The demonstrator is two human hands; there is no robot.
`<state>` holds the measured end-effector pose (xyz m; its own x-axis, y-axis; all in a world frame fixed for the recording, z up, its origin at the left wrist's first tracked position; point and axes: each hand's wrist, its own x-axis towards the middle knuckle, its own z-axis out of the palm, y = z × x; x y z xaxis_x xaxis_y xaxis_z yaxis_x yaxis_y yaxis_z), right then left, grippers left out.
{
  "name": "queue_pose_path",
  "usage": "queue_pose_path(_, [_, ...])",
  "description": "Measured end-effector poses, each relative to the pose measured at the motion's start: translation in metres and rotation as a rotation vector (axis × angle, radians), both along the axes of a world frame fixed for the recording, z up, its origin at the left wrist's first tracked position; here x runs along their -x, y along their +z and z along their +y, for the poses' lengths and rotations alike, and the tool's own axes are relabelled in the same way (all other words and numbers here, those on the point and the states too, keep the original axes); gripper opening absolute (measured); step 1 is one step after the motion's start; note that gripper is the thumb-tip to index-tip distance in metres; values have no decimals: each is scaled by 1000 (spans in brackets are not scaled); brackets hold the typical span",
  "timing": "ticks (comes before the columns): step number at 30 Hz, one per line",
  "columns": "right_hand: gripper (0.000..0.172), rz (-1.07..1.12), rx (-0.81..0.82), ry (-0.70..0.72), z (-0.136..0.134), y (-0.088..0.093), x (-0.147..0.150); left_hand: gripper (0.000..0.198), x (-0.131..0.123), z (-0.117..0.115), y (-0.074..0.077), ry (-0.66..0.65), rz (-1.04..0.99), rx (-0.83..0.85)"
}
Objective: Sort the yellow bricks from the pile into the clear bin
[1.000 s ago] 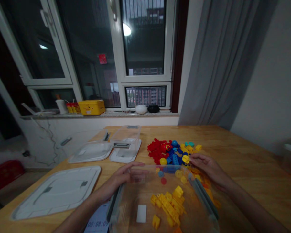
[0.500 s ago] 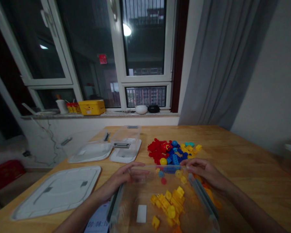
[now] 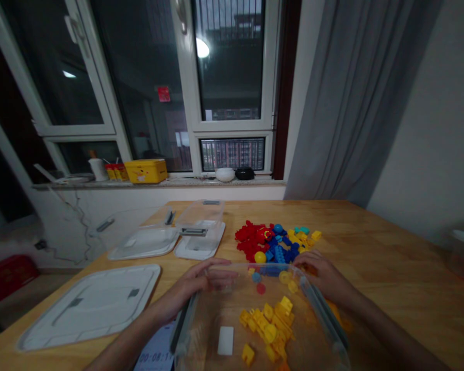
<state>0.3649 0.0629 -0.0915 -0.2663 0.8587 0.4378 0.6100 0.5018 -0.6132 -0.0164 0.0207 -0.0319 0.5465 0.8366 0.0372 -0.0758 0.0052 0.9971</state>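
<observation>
A clear plastic storage box (image 3: 204, 330) with grey side latches stands in front of me. My left hand (image 3: 195, 281) grips its far left corner, fingers seen partly through the clear wall. Several yellow building blocks (image 3: 270, 330) lie inside on the bottom. My right hand (image 3: 320, 275) is just outside the box's far right corner with its fingers curled down by some orange pieces; what they hold is hidden. Beyond the box are heaped red blocks (image 3: 251, 237), blue blocks (image 3: 280, 252) and more yellow blocks (image 3: 300, 239). A yellow ball (image 3: 260, 256) sits at the near side of the heap.
A large white lid (image 3: 96, 304) lies on the table (image 3: 379, 247) at left. Behind it are two clear boxes, one a small box (image 3: 201, 214), on white lids. A device with a timer display (image 3: 154, 350) lies partly under my left forearm. A yellow tin (image 3: 146, 171) stands on the sill.
My right hand has shifted slightly right, off the box's rim, and its fingers have curled downward beside the orange pieces. The left hand and the box have stayed put.
</observation>
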Motion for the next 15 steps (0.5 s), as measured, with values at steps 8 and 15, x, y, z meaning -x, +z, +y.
queue_pose_path(8, [26, -148, -32, 60, -11, 6, 8, 51, 0, 1, -1, -14, -15, 8])
queue_pose_path(15, [22, -157, -9, 91, -16, 1, 14, 52, 2, 1, -3, 19, 16, 2])
